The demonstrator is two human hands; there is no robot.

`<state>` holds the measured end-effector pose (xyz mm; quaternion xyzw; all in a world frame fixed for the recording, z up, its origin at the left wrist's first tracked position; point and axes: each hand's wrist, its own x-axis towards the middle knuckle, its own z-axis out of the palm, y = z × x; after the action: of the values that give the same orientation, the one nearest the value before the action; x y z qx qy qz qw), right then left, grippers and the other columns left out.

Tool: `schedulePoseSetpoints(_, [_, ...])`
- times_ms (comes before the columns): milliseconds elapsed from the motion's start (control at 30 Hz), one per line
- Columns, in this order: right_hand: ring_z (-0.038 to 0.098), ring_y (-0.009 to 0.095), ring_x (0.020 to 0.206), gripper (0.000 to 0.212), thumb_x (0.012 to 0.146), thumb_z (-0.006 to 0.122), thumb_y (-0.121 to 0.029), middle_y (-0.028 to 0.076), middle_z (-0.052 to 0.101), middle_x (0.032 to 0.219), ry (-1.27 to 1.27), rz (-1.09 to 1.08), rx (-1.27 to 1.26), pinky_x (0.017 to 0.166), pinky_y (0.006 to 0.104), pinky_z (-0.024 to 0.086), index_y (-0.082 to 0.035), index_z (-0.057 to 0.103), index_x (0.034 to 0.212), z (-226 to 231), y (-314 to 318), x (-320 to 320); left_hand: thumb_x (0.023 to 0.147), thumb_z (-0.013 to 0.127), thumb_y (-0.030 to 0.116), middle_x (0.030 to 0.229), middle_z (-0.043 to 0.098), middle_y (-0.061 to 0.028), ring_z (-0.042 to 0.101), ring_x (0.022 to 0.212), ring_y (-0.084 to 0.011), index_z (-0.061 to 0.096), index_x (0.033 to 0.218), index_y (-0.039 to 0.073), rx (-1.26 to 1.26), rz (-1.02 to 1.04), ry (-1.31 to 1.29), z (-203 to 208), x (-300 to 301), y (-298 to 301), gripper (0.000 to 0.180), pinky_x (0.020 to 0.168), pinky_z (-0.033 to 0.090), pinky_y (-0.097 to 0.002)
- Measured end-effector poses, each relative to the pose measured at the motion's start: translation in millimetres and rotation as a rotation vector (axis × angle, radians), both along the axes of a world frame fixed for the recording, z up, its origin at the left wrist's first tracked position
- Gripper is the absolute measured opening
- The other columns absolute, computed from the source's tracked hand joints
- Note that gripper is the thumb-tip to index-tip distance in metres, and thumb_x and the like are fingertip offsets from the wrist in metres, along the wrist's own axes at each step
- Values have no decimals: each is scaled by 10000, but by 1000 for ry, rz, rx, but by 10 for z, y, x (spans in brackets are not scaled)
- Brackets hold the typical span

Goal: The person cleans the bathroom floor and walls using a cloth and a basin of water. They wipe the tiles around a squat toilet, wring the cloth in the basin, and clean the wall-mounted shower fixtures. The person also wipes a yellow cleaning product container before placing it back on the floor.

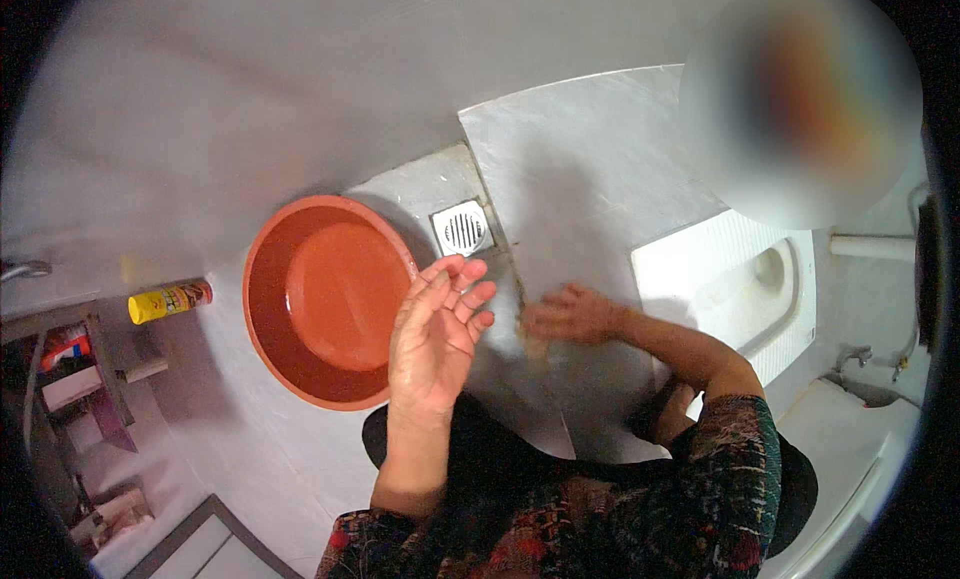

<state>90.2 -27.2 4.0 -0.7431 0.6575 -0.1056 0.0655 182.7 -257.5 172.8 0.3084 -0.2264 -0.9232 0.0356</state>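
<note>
Left of the unclenched left hand (435,349), one tub (340,294) is seen; beyond, one drain (465,228). Any grasp by the right hand (572,316) cannot be told.

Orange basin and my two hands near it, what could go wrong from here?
Your left hand overlaps the orange basin in this view, so a careless swing might knock it, though I can't tell whether they touch. Your right hand is low by the grey floor and could slip if it's wet. The slotted drain cover is close by, so small loose bits might fall in.
</note>
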Motion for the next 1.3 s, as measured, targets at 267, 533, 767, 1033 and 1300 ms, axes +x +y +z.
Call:
schedulePoseSetpoints(267, [463, 319, 1107, 400, 851, 473, -178, 148, 474, 1254, 194, -822, -132, 865, 467, 367, -221, 491, 1248, -152, -1009, -1277, 889, 525, 241, 1067, 606, -66, 572, 951, -218, 577, 1054, 120, 86, -39, 40, 19, -5, 15, 211, 766, 459, -325])
schedulePoseSetpoints(533, [428, 334, 1047, 423, 792, 526, -121, 27, 448, 1266, 186, -1353, -263, 797, 506, 365, -135, 490, 1213, -325, -1894, -1510, 899, 509, 186, 1097, 587, -86, 570, 968, -212, 535, 1130, 88, 117, -54, 82, -17, 146, -12, 253, 778, 471, -329])
schedulePoseSetpoints(767, [485, 343, 956, 233, 758, 557, -122, 93, 550, 1025, -102, -682, 224, 780, 466, 396, -91, 549, 989, 169, -1382, -522, 896, 523, 221, 1042, 597, -61, 568, 900, -189, 532, 1105, 109, 129, -75, 86, -110, 98, -31, 237, 749, 452, -323])
schedulePoseSetpoints(1033, [461, 250, 1098, 419, 751, 588, -178, 89, 484, 1220, 26, -88, 185, 846, 404, 420, -89, 532, 1157, 200, 265, -123, 895, 517, 233, 1044, 615, -69, 586, 911, -206, 580, 1080, 90, 184, -56, 133, -141, -30, 38, 242, 740, 478, -354])
schedulePoseSetpoints(1300, [450, 330, 1082, 459, 873, 474, -194, 184, 392, 1302, 262, -1239, 235, 899, 454, 383, -13, 368, 1281, 122, 851, -850, 888, 519, 199, 1033, 611, -64, 591, 886, -213, 573, 1059, 76, 221, -94, 81, -115, -109, 62, 217, 726, 479, -354])
